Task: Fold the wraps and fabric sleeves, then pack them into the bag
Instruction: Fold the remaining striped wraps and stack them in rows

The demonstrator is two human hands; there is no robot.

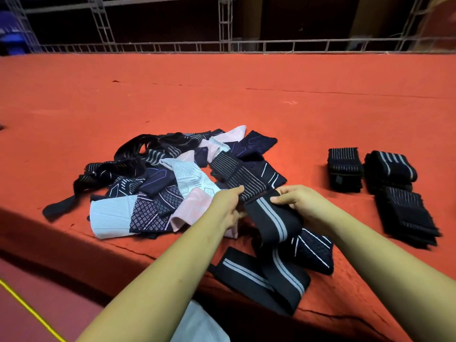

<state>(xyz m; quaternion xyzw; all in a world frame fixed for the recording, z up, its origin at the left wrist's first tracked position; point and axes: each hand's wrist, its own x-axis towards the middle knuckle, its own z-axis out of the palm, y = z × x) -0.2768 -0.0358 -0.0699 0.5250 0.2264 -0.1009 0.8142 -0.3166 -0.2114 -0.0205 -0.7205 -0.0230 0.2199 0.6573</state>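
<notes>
Between the left hand (228, 206) and the right hand (299, 203) runs a black wrap (274, 220) with pale grey stripes along its length. Left of the left hand lie a pale blue sleeve (111, 215), a pale pink sleeve (195, 206) and a navy sleeve (150, 213) with a white diamond grid. Right of the right hand, the folded wraps (344, 166) are black with thin white or grey lines, on an orange-red table cover (222, 95).
</notes>
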